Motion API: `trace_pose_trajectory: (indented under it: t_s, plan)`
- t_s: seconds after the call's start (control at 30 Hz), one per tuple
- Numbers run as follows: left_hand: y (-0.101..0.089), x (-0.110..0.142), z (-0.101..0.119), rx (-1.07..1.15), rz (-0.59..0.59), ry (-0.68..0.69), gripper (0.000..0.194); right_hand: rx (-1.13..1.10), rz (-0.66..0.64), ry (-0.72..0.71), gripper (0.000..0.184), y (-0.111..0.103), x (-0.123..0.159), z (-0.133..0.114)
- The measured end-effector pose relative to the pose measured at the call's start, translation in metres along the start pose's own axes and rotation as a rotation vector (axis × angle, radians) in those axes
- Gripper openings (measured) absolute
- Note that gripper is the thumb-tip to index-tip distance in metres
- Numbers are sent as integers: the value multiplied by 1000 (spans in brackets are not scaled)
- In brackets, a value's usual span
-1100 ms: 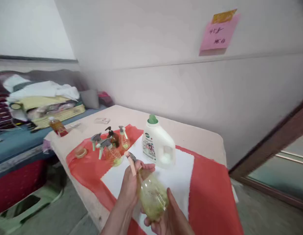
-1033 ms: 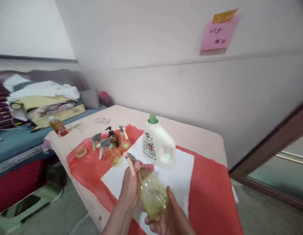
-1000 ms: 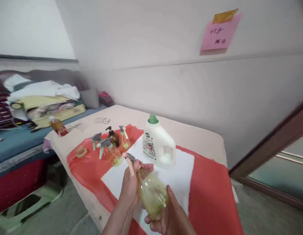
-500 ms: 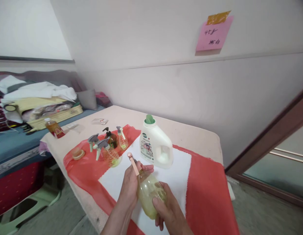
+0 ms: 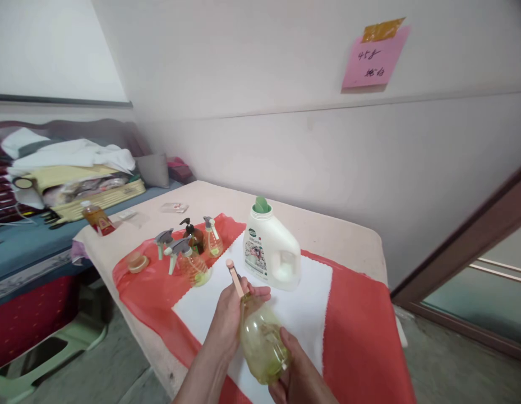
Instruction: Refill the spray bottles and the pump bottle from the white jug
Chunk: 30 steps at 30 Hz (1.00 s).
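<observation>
A yellow-green spray bottle (image 5: 262, 348) is held tilted above the near edge of the surface (image 5: 353, 238), over the white cloth (image 5: 304, 306). The left hand (image 5: 233, 317) is closed round the bottle's neck and pump head, w/ the pink trigger (image 5: 235, 278) sticking up past the fingers. The right hand (image 5: 296, 376) is cupped under the bottle's base, fingers wrapped on its lower side; it is partly cut off by the frame's bottom edge.

The white cloth is laid over a red cloth (image 5: 363, 342) that covers most of the surface. Just beyond the hands, on the white cloth, a white detergent jug (image 5: 271, 255) w/ a green cap is stood upright. To the left, on the red cloth, a cluster of small spray bottles (image 5: 190, 255) is seen, incl. a dark brown pump bottle (image 5: 193, 234), all upright and close together. A tape roll (image 5: 138, 262) is lying near the cluster's left. A small amber bottle (image 5: 96, 217) is stood at the far left corner. A pink note (image 5: 372, 56) is stuck on the wall.
</observation>
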State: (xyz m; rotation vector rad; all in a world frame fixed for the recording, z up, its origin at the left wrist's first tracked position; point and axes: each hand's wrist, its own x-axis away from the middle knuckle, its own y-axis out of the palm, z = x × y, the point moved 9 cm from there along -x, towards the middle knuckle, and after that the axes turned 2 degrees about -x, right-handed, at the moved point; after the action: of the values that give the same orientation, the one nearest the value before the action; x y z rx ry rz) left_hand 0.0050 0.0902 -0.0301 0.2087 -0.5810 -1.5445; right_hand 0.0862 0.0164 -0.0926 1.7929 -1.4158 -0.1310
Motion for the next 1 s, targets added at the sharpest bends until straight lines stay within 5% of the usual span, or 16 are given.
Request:
trace_pose_trajectory:
  t_s: [0.3, 0.47, 0.63, 0.8, 1.0]
  plan:
    - [42, 21, 5, -69, -318, 44, 55, -163, -50, -71, 62, 0, 6, -29]
    - [41, 20, 4, -145, -321, 51, 56, -242, -17, -187, 62, -11, 12, -59]
    - [24, 11, 2, -217, -192, 27, 47, -365, 188, -459, 51, -59, 36, -128]
    - [25, 10, 3, -236, -201, 20, 38, -150, 389, -774, 45, -117, 62, -194]
    - [26, 9, 2, -225, -199, 3, 37, 200, 644, -883, 73, -168, 56, -218]
